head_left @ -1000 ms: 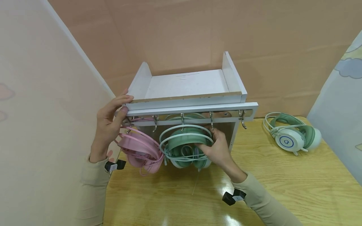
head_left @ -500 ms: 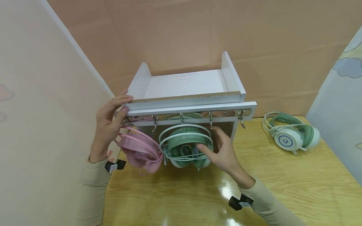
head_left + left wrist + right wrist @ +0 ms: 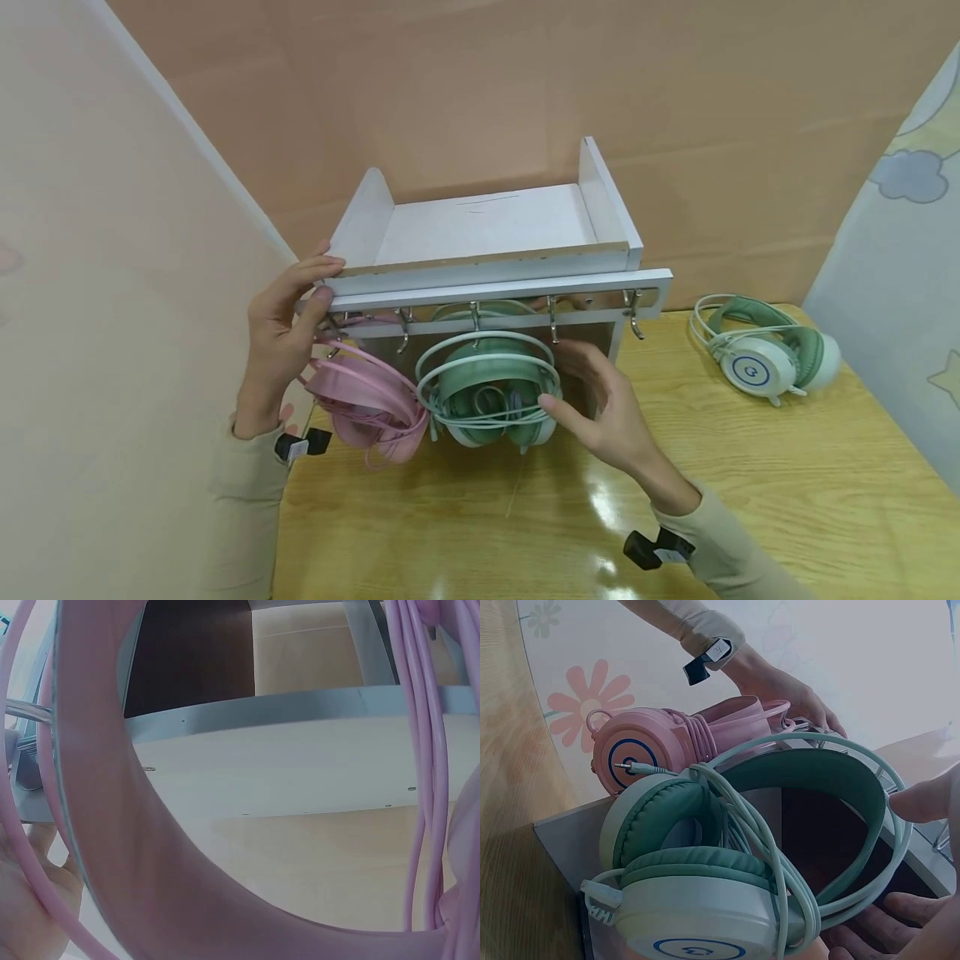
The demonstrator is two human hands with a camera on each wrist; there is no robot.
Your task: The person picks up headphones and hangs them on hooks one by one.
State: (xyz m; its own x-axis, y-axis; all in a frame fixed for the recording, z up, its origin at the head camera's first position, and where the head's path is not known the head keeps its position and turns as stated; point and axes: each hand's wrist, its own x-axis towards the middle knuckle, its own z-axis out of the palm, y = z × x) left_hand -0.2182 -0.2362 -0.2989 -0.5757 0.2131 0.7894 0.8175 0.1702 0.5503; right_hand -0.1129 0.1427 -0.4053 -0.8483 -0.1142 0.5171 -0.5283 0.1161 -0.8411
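Observation:
Green headphones [image 3: 491, 367] hang by their headband from a middle hook of the white rack [image 3: 480, 267]. My right hand [image 3: 615, 412] is beside their right side, fingers spread and behind them, thumb near the cable; whether it touches is hard to tell. Their white ear cup [image 3: 697, 919] and wound cable show in the right wrist view. Pink headphones [image 3: 367, 400] hang on the leftmost hook, their band [image 3: 142, 847] filling much of the left wrist view. My left hand [image 3: 285, 333] grips the rack's left front corner, thumb in front, fingers over the top.
Another pair of green and white headphones [image 3: 765, 350] lies on the wooden table [image 3: 787, 483] at the right. Several metal hooks [image 3: 552, 319] line the rack's front rail. A pale wall [image 3: 135, 292] stands close on the left.
My right hand has let go of the green headphones' band and drawn back slightly right, its fingers opening. The left hand keeps its grip on the rack. The head view has shifted slightly.

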